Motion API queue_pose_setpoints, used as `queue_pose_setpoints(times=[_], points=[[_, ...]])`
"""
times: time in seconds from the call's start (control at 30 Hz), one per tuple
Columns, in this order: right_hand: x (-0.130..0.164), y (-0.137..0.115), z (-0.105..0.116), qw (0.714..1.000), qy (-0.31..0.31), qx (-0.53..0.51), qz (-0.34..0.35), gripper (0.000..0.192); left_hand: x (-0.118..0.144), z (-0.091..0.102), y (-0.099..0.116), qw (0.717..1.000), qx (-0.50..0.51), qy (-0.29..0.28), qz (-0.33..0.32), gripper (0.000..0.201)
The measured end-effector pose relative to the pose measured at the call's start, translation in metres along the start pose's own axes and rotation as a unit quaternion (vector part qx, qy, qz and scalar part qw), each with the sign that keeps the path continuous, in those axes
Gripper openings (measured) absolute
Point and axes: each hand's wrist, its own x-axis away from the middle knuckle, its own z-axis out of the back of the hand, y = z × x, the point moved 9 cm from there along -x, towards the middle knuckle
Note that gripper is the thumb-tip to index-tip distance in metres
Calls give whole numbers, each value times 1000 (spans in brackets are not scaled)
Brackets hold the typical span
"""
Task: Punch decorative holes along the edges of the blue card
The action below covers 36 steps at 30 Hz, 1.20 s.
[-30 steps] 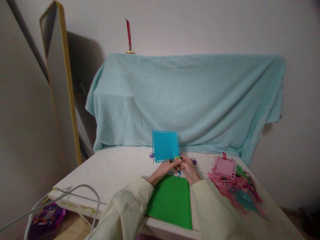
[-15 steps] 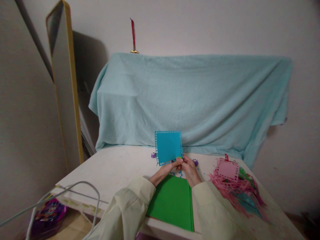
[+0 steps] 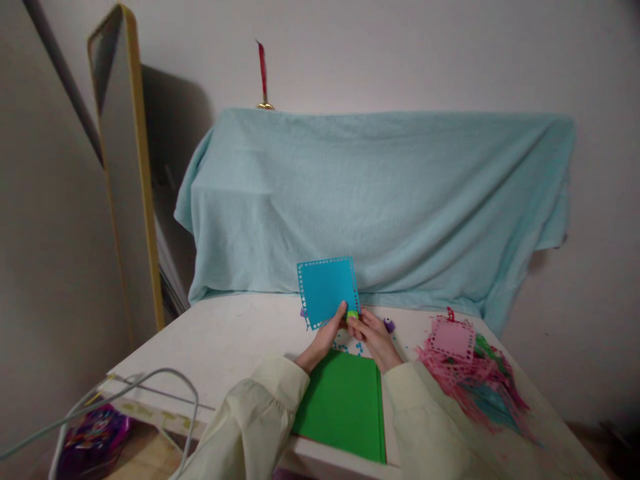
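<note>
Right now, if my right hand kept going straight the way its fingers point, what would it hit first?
The right hand points up-left and away. First comes the small green thing at its fingertips, then the blue square card held upright. Beyond that hangs the light blue cloth; depth is unclear.

White worktop (image 3: 225, 340) bearing a green sheet (image 3: 343, 403) at its near edge and a heap of pink and teal paper offcuts (image 3: 473, 373) to the right. Behind, a light-blue blanket (image 3: 380, 200) drapes a bulky form; a gold-framed mirror (image 3: 127, 167) leans at left.
</note>
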Motion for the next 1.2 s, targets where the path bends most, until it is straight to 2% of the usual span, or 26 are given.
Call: queue_pose_setpoints(times=[0.13,0.5,0.8,0.87,1.0,1.1,1.2], points=[[-3,4,7,1000,23,12,-1,35,3,0,7,999,26,-31,-19,68],[-3,2,17,998,55,-15,-20,35,-2,11,-4,1000,6,-13,10,73],[0,-1,26,995,93,-22,-24,35,-7,15,-12,997,62,30,28,65],[1,-2,32,994,109,11,-18,37,-6,18,-13,998,35,40,25,62],[4,-14,37,978,123,163,42,37,-3,29,-17,995,-45,79,30,59],[5,-17,22,965,81,236,84,29,0,39,-12,989,-83,124,11,57],[9,-9,3,947,19,306,97,24,2,43,-1,983,-97,156,-25,54]])
